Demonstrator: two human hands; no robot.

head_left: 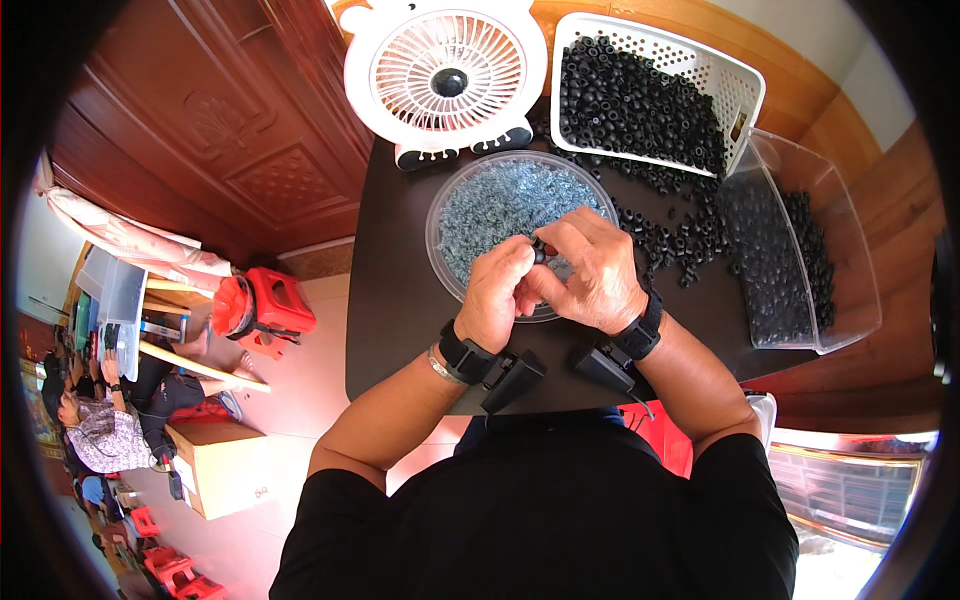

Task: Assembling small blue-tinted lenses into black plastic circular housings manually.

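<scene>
Both hands are together above the near side of a round clear tub (433, 240) heaped with small bluish, see-through plastic pieces (505, 200). Between the fingertips is a small black tubular cap (540, 252). My left hand (494, 288) is closed, with thumb and fingers pinching the cap from the left. Curled in from the right, my right hand (597, 275) grips the same cap with bent fingers. Its fingertips are partly hidden, so whether a bluish piece is in there too I cannot tell. Loose black caps (685, 235) lie on the dark table (390, 310) right of the tub.
A white perforated basket (742, 105) full of black caps stands at the back right. Beside it, a clear plastic bin (850, 265) holds more. Behind the tub is a white fan (450, 82). A seated person (105, 430) and a red stool (285, 300) are at the left.
</scene>
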